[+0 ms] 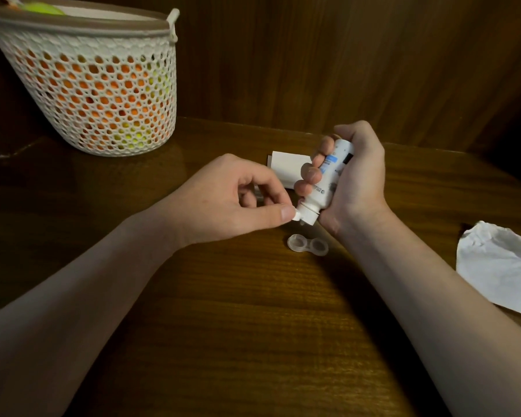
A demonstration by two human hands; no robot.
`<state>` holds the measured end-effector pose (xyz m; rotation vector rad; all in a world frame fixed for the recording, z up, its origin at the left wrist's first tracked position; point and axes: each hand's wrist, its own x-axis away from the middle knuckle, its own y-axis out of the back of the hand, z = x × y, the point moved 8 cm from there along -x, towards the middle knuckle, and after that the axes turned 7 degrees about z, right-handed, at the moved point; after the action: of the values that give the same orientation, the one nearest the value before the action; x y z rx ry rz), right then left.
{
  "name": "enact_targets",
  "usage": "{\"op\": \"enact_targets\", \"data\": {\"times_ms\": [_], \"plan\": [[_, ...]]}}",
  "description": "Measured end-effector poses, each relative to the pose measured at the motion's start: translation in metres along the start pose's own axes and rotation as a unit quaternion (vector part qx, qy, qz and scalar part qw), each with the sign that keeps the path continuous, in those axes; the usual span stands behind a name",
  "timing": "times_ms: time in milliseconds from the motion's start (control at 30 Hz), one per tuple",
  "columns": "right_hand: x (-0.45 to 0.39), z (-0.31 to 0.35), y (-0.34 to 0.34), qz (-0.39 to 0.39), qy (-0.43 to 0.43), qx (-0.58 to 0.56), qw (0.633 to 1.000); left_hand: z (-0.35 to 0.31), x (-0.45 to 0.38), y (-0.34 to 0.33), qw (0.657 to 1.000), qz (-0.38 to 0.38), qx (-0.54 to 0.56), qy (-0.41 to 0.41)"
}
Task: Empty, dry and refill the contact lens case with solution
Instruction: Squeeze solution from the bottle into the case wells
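So the lens case (307, 246) is sitting flat on the wooden table (253, 326), both wells uncovered and facing up, its long axis running left to right across the view. No lids on it that I can make out.

Right above it, a bit toward the far side, is the solution bottle (325, 182). It's tipped nozzle-down, with its long axis slanting from upper right down to lower left, so the tip points at the table just behind the case's left well. Not over a well yet, as far as I can judge from this angle.

The right hand (352, 179) has the bottle wrapped up properly, fingers curled round the body. The left hand (238, 200) is pinching the little white flip cap (296, 217) at the nozzle between thumb and forefinger, the other fingers loosely curled. Looks to me like the cap is being opened, so we're at the refill step.

What the next bit depends on: the case is below and slightly nearer than the nozzle, so the right hand is the closer one and only needs to bring the tip a touch toward the body.

Around that: a crumpled tissue (503, 266) off to the right, a white paper (286, 170) behind the hands, and a mesh basket (103, 94) at the far left.
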<state>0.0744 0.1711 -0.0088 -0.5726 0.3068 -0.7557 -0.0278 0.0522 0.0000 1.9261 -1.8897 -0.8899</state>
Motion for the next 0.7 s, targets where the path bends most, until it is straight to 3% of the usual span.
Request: {"op": "enact_targets", "data": {"times_ms": [700], "plan": [[0.0009, -0.0048, 0.0096, -0.015, -0.005, 0.0, 1.0, 0.0002, -0.0019, -0.0071, 1.0, 0.028, -0.003, 0.014]]}}
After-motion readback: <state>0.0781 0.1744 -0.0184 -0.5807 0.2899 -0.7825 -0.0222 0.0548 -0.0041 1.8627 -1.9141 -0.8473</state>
